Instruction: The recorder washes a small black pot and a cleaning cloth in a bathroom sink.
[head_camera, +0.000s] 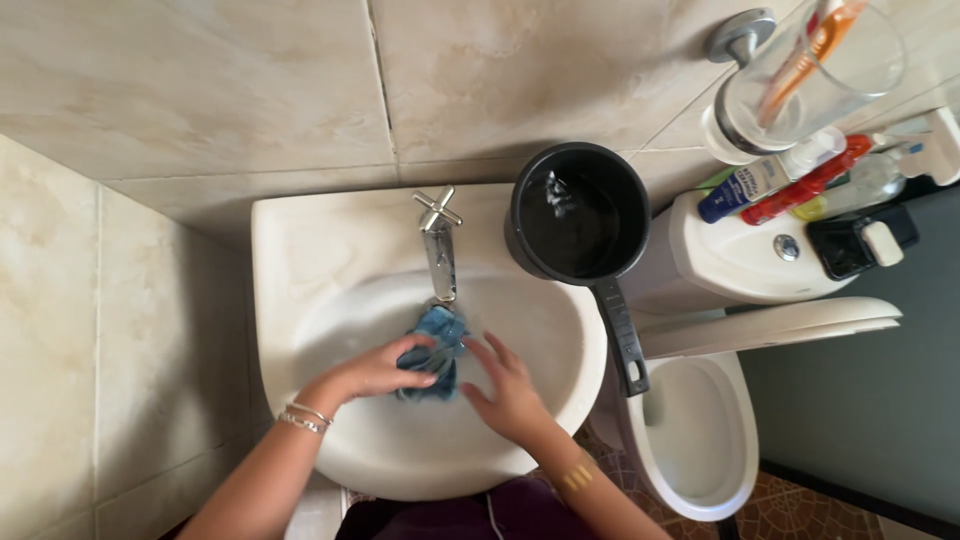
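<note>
A crumpled blue cloth (438, 340) lies in the bowl of a white sink (330, 250), right under the chrome tap (439, 245). My left hand (375, 370), with thin bracelets at the wrist, grips the cloth from the left. My right hand (505, 385) is at the cloth's right side with fingers spread, its fingertips touching the fabric. Whether water runs from the tap cannot be made out.
A black saucepan (580, 215) holding water rests on the sink's right rim, its handle pointing toward me. To the right stands a white toilet (695, 430) with lid up; tubes and bottles lie on its tank (730, 262). A glass with toothbrushes (810, 65) hangs on the tiled wall.
</note>
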